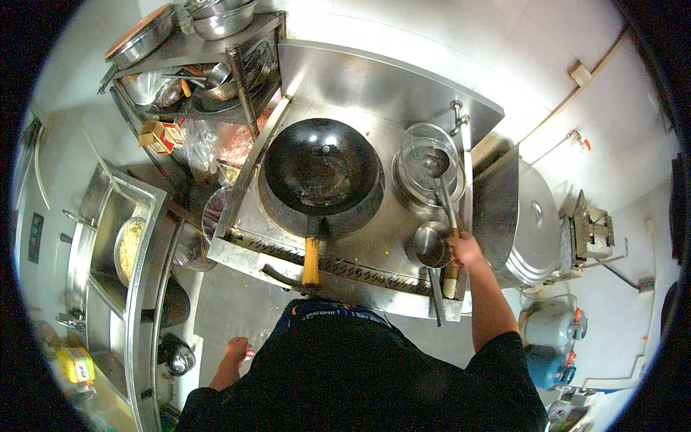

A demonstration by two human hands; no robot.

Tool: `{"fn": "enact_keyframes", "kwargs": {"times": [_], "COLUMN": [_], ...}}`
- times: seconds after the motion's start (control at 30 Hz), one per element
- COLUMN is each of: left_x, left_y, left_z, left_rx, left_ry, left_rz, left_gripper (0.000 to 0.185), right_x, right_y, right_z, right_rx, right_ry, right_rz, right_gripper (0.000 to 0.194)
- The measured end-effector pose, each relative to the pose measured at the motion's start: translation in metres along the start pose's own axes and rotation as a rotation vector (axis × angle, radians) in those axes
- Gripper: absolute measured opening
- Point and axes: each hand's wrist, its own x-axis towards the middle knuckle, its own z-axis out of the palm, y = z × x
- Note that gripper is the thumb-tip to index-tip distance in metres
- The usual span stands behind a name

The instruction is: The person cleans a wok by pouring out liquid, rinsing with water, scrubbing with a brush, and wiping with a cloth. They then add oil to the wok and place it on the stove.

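Note:
My right hand is closed around the handle of a metal ladle. The ladle's bowl rests in a round wire-mesh strainer, which sits over a metal pot. Just left of that hand stands a small metal saucepan, its handle pointing toward me. A wooden handle end shows below my fingers; I cannot tell whether it belongs to the ladle. On the stove's left half sits a black wok with a wooden handle facing me. My left hand hangs low beside my body, empty, fingers loosely curled.
The steel stove has a slotted drain along its front and a tap at back right. Large lidded pots stand right, with gas cylinders below. A pan rack and a sink unit are left.

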Motion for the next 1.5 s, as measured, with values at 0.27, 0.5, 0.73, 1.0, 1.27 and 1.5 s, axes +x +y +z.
{"fn": "enact_keyframes", "kwargs": {"times": [0.27, 0.5, 0.73, 1.0, 1.27, 1.5], "left_x": [0.015, 0.007, 0.019, 0.005, 0.025, -0.003], "left_y": [-0.022, -0.037, -0.041, -0.006, -0.053, 0.020], "left_z": [0.008, 0.013, 0.019, 0.014, 0.010, 0.011], "left_rx": [-0.135, -0.265, -0.036, -0.531, -0.183, -0.260], "left_ry": [0.033, 0.017, 0.042, 0.126, 0.032, 0.142], "left_rz": [0.007, 0.069, 0.115, -0.291, -0.180, 0.130], "left_gripper": [0.026, 0.030, 0.030, 0.027, 0.026, 0.027], "right_x": [-0.025, -0.092, -0.141, -0.170, -0.150, -0.098], "right_y": [-0.019, -0.051, -0.083, -0.094, -0.059, 0.003], "right_z": [-0.009, 0.002, 0.019, 0.066, 0.086, 0.057], "right_rx": [1.063, 0.762, 0.696, 0.333, -0.870, -0.718], "right_ry": [-0.713, -0.520, -0.562, -0.557, -0.035, 0.226], "right_rz": [0.200, 0.059, 0.056, 0.008, -0.737, -0.626], "right_gripper": [0.023, 0.025, 0.031, 0.032, 0.033, 0.051]}}
